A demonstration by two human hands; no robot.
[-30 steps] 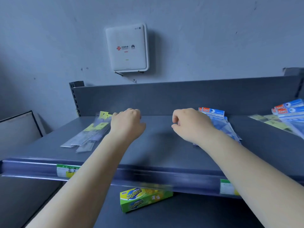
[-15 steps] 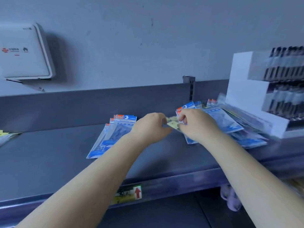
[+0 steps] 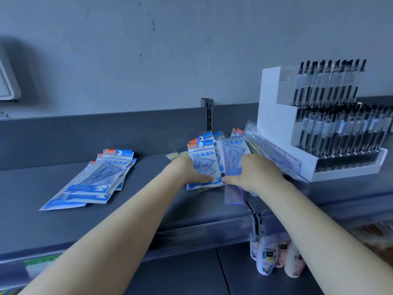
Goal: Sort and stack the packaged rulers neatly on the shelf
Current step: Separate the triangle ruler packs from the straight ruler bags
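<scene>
A loose pile of blue-and-white packaged geometric ruler sets lies in the middle of the grey shelf. My left hand grips the pile's left side, thumb on top of a packet. My right hand grips the right side, holding a packet and a clear ruler sleeve that juts over the shelf's front edge. A second, fanned stack of the same packets lies to the left. Yellowish packets peek out behind my left hand.
A white tiered display of black pens stands at the right, with clear long rulers leaning against its left side. A slotted upright rises from the shelf's back wall. Small bottles hang below the shelf front.
The view has swung right from the left end of the shelf. Both hands moved from the bare shelf to the mixed pile and now grip it from either side.
</scene>
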